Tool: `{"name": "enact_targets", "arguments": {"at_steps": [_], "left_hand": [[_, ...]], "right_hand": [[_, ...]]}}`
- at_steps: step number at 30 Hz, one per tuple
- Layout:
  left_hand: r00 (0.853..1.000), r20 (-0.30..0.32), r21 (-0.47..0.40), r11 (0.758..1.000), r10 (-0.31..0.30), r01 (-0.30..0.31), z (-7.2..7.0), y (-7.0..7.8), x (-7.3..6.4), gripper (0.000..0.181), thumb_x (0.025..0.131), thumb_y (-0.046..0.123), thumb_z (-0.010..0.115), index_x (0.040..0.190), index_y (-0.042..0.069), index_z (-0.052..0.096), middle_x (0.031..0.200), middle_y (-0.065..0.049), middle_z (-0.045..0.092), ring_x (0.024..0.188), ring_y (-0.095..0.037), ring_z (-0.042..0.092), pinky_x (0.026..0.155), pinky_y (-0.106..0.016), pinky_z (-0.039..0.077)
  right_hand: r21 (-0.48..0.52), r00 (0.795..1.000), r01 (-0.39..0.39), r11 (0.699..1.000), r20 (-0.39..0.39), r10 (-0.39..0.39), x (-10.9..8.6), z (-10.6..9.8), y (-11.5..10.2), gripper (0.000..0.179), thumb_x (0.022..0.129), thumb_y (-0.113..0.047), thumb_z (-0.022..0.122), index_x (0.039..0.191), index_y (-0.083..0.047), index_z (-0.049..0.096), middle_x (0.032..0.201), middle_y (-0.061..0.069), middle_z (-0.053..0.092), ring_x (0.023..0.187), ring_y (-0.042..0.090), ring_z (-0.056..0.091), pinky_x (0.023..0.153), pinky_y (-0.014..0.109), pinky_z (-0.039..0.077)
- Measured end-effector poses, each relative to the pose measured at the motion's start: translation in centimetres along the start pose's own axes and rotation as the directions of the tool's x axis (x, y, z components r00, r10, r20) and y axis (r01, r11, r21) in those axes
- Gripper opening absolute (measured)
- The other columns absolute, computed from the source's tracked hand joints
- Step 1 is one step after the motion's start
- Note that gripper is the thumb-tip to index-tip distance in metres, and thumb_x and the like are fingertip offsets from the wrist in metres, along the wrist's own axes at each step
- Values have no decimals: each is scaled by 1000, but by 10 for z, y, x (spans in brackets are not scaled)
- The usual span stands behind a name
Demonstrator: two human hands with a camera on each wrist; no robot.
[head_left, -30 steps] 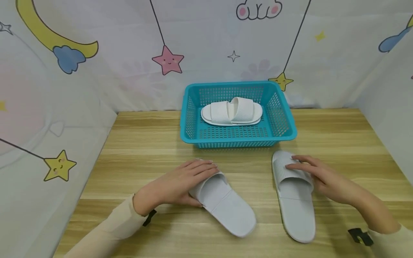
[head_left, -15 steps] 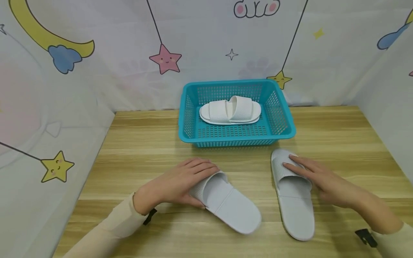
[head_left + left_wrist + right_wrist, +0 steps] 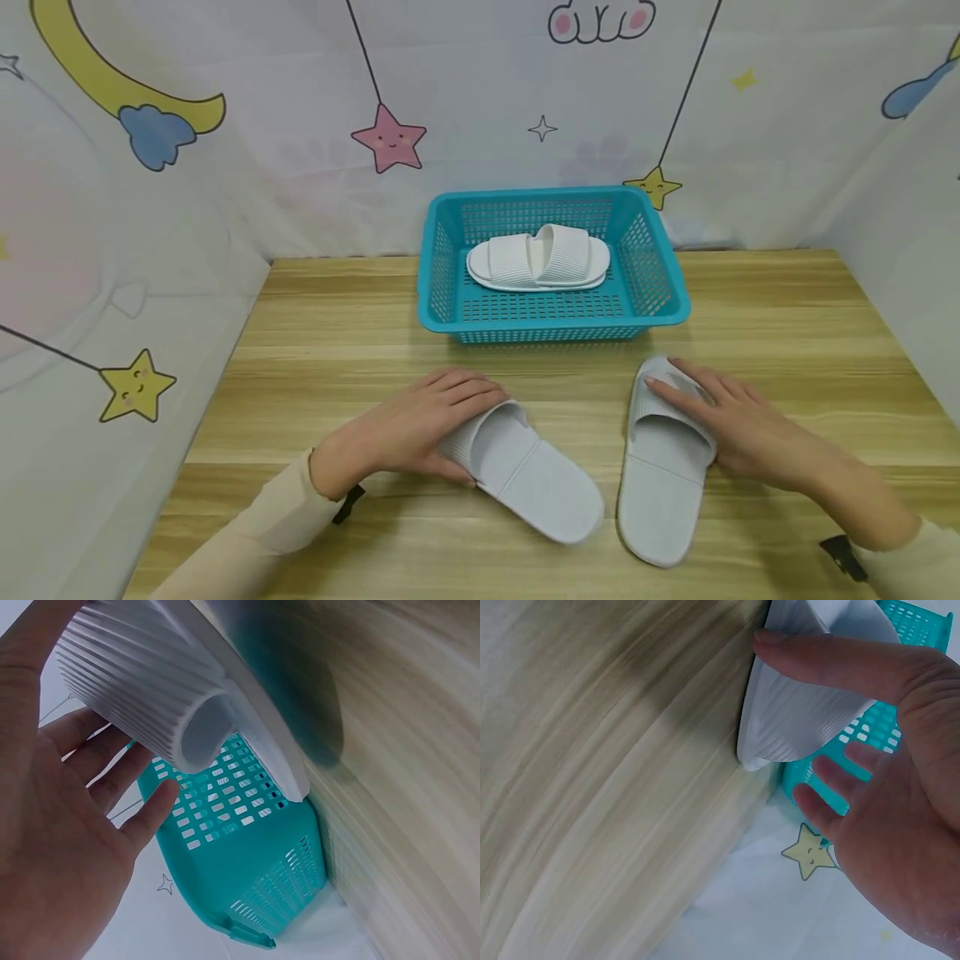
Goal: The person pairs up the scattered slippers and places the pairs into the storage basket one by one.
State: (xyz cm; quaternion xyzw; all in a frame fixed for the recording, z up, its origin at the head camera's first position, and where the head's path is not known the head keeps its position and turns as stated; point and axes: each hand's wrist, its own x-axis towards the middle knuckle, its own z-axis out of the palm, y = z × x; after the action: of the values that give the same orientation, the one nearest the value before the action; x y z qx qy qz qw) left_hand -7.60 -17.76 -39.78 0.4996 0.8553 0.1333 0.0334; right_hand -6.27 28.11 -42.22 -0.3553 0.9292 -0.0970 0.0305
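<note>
Two pale grey-white slippers with ribbed straps lie sole down on the table. My left hand (image 3: 420, 429) holds the left slipper (image 3: 551, 492) by its front, fingers over the strap and thumb at the near side; that slipper's toe is hidden. My right hand (image 3: 750, 425) holds the right slipper (image 3: 660, 508), with fingers across the strap. In the right wrist view, the thumb (image 3: 817, 661) lies along the edge of that slipper (image 3: 795, 720). The left wrist view shows the fingers (image 3: 112, 765) beside the ribbed strap of the left slipper (image 3: 142, 667).
A blue-green perforated basket (image 3: 555, 321) stands behind the slippers, near the back wall. Inside it rests a pair of white slippers (image 3: 536, 258). White cloth (image 3: 487, 75) printed with stars surrounds the wood-grain table (image 3: 315, 333).
The right slipper's heel has swung left, towards the other slipper, and my right hand has shifted slightly left with it. The left slipper's heel has turned slightly right and away from me.
</note>
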Motion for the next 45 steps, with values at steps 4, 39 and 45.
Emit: {"name": "enact_targets", "arguments": {"at_steps": [4,39,45], "left_hand": [[1000,-4,-7,1000,-3,3,0,0,0,103,78,60,89,158,11,47,155,-2,55,145,-24,47,122,-47,38],[966,-256,-94,996,-28,4,-10,6,-1,102,77,59,91,155,8,48,147,-10,52,127,-26,57,101,-42,56],[966,-253,-96,995,-56,32,-12,6,-2,102,77,60,91,154,9,49,147,-9,52,129,-26,56,103,-44,54]], "right_hand": [[-30,997,70,997,-17,-70,4,0,-3,123,59,11,89,164,-32,40,169,18,32,149,39,38,101,64,45],[60,982,142,988,-135,-133,8,12,-8,108,61,-16,102,155,-21,49,162,12,47,155,32,37,117,47,40],[135,986,128,983,-123,-111,6,8,-9,114,58,-28,105,155,-10,48,160,13,48,155,24,35,100,64,48]]}}
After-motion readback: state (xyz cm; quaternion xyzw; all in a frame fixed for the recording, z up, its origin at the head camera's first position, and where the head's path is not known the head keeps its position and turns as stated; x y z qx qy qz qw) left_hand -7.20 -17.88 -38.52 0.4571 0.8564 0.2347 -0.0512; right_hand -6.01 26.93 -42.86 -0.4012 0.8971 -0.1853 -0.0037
